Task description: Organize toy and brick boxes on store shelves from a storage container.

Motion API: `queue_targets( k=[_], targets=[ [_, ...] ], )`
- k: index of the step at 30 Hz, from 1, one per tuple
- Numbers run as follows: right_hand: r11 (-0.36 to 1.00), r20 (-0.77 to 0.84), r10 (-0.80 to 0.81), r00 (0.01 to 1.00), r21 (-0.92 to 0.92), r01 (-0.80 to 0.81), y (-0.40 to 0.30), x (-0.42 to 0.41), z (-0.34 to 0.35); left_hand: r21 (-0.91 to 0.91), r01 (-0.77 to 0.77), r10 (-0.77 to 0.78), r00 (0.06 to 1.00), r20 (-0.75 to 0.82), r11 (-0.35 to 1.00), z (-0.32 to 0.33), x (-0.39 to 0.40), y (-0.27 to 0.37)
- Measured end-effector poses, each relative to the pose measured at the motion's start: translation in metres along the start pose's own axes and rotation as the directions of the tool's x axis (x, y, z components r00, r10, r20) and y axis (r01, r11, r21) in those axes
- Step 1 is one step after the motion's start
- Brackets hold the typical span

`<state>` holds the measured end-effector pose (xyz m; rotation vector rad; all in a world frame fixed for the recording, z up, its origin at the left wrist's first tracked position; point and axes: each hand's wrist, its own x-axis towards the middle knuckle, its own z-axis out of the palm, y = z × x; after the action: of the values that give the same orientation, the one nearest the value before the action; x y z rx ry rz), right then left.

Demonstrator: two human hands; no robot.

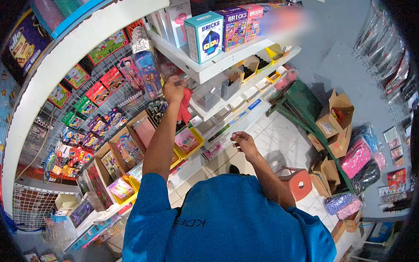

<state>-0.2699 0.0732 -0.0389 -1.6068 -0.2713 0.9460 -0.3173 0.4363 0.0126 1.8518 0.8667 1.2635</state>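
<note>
My left hand [173, 90] reaches in at the end of the white shelf unit, its fingers closed around a red cloth [185, 106] that hangs down beside the wrist. Part of the grip is hidden from above. Just right of that hand is a clear plastic bin [207, 95] on the middle shelf. Hanging packets [147, 71] are close on its left. My right hand [245, 144] hovers in front of the lower shelves with its fingers loosely bent and apart, nothing in them.
Boxes of toy bricks [206, 37] line the top shelf [229, 59]. Cardboard and yellow trays [191, 144] of small goods stand at left. Behind my right arm are a red stool [299, 184], a green table [300, 99] and open cardboard boxes [338, 114].
</note>
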Motion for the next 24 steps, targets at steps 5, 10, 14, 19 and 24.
queue_targets(
  k=[5, 10, 14, 19, 24],
  targets=[
    [1.0, 0.032, -0.011, 0.999, -0.009, 0.012, -0.002, -0.005, 0.004, -0.061, -0.007, 0.009, 0.999, 0.045, 0.998, -0.003, 0.01, -0.044],
    [1.0, 0.001, 0.009, 1.0, -0.007, -0.009, 0.0, -0.005, 0.001, 0.002, -0.058, 0.058, 0.998, 0.018, 0.998, -0.005, -0.005, -0.015],
    [1.0, -0.007, 0.02, 1.0, 0.003, -0.02, 0.005, -0.002, -0.001, 0.044, -0.082, 0.068, 0.966, 0.25, 0.996, -0.016, -0.021, 0.025],
    [1.0, 0.023, -0.016, 1.0, 0.007, 0.016, 0.011, 0.0, 0.002, 0.269, -0.145, 0.077, 0.966, 0.248, 0.952, -0.025, -0.024, 0.04],
    [1.0, 0.024, -0.002, 1.0, 0.004, 0.002, 0.004, -0.007, 0.005, 0.257, -0.114, 0.044, 0.964, 0.262, 0.96, -0.023, -0.021, 0.035]
  ],
)
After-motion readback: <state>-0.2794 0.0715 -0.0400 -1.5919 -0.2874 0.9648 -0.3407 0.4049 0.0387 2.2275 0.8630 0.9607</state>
